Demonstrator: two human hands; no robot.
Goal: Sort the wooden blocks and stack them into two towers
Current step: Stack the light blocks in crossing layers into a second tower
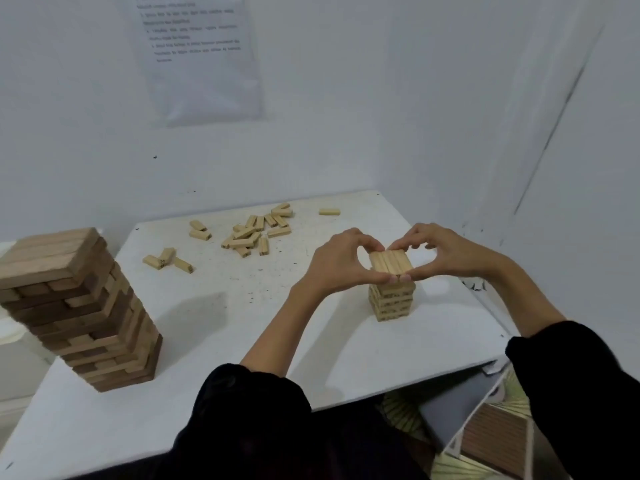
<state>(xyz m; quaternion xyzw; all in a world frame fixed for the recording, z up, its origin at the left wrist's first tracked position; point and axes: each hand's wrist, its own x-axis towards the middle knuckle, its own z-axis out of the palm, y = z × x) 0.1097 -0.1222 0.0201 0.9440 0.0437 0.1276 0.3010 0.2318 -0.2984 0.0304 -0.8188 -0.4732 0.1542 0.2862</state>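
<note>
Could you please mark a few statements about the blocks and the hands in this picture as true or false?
1. The left hand and the right hand both grip the top layer of the small pale tower. True.
2. The large darker tower stands on the left side of the table. True.
3. The small pale tower is taller than the large darker tower. False: the large one has many more layers.
4. Every pale block is already stacked. False: loose pale blocks lie scattered on the far part of the table.
5. One hand rests flat on the table. False: both are up at the small tower's top.
</note>
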